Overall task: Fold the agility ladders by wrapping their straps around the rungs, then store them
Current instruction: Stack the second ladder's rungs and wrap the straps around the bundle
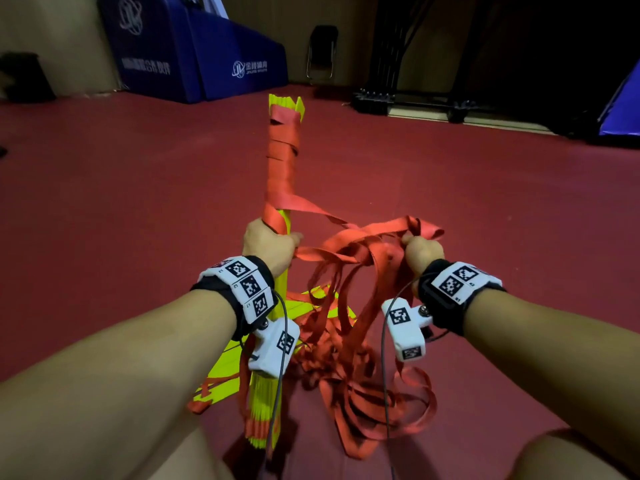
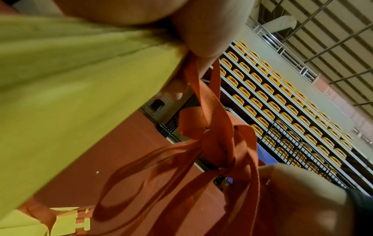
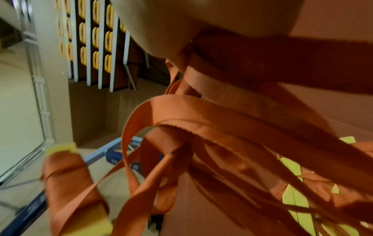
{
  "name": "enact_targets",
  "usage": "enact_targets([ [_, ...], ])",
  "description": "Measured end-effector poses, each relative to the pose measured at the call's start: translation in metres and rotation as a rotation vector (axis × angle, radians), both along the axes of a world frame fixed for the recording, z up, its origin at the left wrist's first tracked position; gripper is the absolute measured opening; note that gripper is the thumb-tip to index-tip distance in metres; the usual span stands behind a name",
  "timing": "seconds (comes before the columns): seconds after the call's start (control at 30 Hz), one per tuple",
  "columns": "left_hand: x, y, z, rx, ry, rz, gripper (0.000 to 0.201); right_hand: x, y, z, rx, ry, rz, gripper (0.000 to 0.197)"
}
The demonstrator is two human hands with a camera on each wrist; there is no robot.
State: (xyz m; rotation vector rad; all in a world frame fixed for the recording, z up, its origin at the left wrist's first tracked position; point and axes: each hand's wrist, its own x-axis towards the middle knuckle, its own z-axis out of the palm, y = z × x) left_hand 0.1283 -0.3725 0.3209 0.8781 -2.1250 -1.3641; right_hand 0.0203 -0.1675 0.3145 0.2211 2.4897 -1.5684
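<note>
— Down by the knees, what lies on the floor (image 1: 104, 188)?

— Loose red straps (image 1: 349, 368) in a tangled heap, with a few flat yellow rungs (image 1: 230, 356) spread among them on the dark red surface. The lower end of a yellow bundle (image 1: 261, 420) hangs just above that heap.

— And the hands?

— The left hand (image 1: 268, 245) is wrapped around the bundle at about its middle, fingers curled tight on it; the left wrist view shows the yellow slats pressed against the palm and a strap running out from under the thumb (image 2: 203, 36). The right hand (image 1: 424, 251) is well apart to the side, at about the same height, fist closed on a bunch of gathered straps. Several red loops hang down from that fist to the heap, and one strap (image 1: 311, 211) stretches across from it to the bundle.

— How far along is the wrapping?

— Above the left hand the bundle is bound in red strap (image 1: 282, 161) nearly to its top, where bare yellow tips (image 1: 284, 98) stick out. Below the hand it is bare yellow.

— What stands beyond?

— Blue padded mats (image 1: 194, 53) with white lettering lean against the far wall on the left. A folding chair (image 1: 322, 53) stands beside them, and a dark metal rack (image 1: 398, 95) sits on the right. The wrist views catch rows of yellow seats (image 2: 282, 102) on a stand.
</note>
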Motion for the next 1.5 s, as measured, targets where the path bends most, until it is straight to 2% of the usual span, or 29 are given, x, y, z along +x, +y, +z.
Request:
enact_targets([
  [0.1, 0.001, -0.004, 0.002, 0.053, 0.051, 0.044, 0.025, -0.006, 0.013, -0.003, 0.296, -0.003, 0.076, 0.039],
  [0.17, 0.002, -0.004, 0.003, 0.096, 0.079, 0.041, 0.027, -0.012, 0.014, -0.014, 0.225, -0.051, 0.144, 0.037],
  [0.2, 0.003, -0.003, 0.004, 0.116, 0.089, 0.030, 0.030, -0.011, 0.013, -0.016, 0.155, -0.078, 0.122, 0.035],
  [0.27, 0.003, 0.001, 0.005, 0.154, 0.106, -0.011, 0.029, 0.003, 0.009, -0.007, 0.230, -0.099, 0.135, 0.017],
  [0.33, 0.002, 0.005, 0.005, 0.190, 0.136, -0.053, 0.025, 0.009, 0.003, -0.002, 0.293, -0.058, 0.173, 0.027],
  [0.4, 0.001, 0.009, 0.004, 0.226, 0.154, -0.138, 0.028, 0.017, -0.006, 0.002, 0.270, 0.039, 0.242, 0.025],
  [0.43, 0.001, 0.012, 0.005, 0.247, 0.166, -0.196, 0.024, 0.019, -0.012, 0.002, 0.245, 0.092, 0.292, 0.037],
  [0.47, 0.002, 0.016, 0.006, 0.262, 0.177, -0.257, 0.019, 0.023, -0.017, 0.000, 0.174, 0.120, 0.373, 0.051],
  [0.5, 0.003, 0.019, 0.008, 0.270, 0.185, -0.311, 0.017, 0.030, -0.022, 0.000, 0.061, 0.102, 0.483, 0.056],
  [0.57, 0.006, 0.026, 0.012, 0.289, 0.210, -0.394, 0.015, 0.044, -0.031, -0.003, -0.020, 0.065, 0.728, 0.057],
  [0.67, 0.009, 0.032, 0.017, 0.334, 0.250, -0.454, 0.025, 0.056, -0.037, -0.008, 0.342, 0.252, 0.917, 0.076],
  [0.7, 0.010, 0.034, 0.019, 0.349, 0.261, -0.466, 0.028, 0.055, -0.038, -0.010, 0.474, 0.297, 0.931, 0.075],
  [0.77, 0.011, 0.032, 0.020, 0.349, 0.272, -0.467, 0.029, 0.053, -0.036, -0.009, 0.606, 0.310, 0.943, 0.056],
  [0.83, 0.010, 0.026, 0.019, 0.326, 0.267, -0.419, 0.029, 0.049, -0.032, -0.009, 0.574, 0.273, 0.889, 0.019],
  [0.87, 0.008, 0.021, 0.017, 0.318, 0.256, -0.377, 0.029, 0.048, -0.030, -0.007, 0.492, 0.242, 0.867, 0.011],
  [0.93, 0.006, 0.012, 0.013, 0.286, 0.227, -0.273, 0.025, 0.044, -0.026, -0.004, 0.348, 0.175, 0.786, 0.031],
  [1.03, 0.008, 0.001, 0.014, 0.159, 0.116, -0.113, 0.040, 0.042, -0.021, 0.006, 0.101, 0.083, 0.633, 0.022],
  [1.1, 0.010, -0.003, 0.014, 0.082, 0.063, -0.040, 0.025, 0.030, -0.019, 0.002, -0.049, 0.124, 0.539, 0.019],
  [1.13, 0.010, -0.006, 0.013, 0.058, 0.052, -0.005, 0.020, 0.026, -0.018, 0.001, -0.212, 0.057, 0.417, 0.027],
  [1.2, 0.009, -0.010, 0.012, 0.058, 0.063, 0.057, 0.035, 0.014, -0.015, -0.006, -0.392, -0.027, 0.195, 0.049],
  [1.23, 0.007, -0.012, 0.011, 0.070, 0.074, 0.081, 0.039, 0.006, -0.015, -0.011, -0.415, -0.013, 0.155, 0.050],
  [1.33, 0.006, -0.012, 0.011, 0.064, 0.078, 0.115, 0.038, 0.008, -0.011, -0.004, -0.445, 0.001, 0.085, 0.022],
  [1.37, 0.006, -0.013, 0.011, 0.049, 0.071, 0.116, 0.036, 0.006, -0.009, -0.004, -0.428, -0.007, 0.050, 0.024],
  [1.43, 0.006, -0.013, 0.010, 0.018, 0.077, 0.115, 0.032, 0.004, -0.001, -0.003, -0.458, -0.080, -0.049, 0.044],
  [1.5, 0.006, -0.014, 0.009, 0.004, 0.084, 0.117, 0.030, 0.003, 0.003, -0.001, -0.455, -0.147, -0.095, 0.046],
])
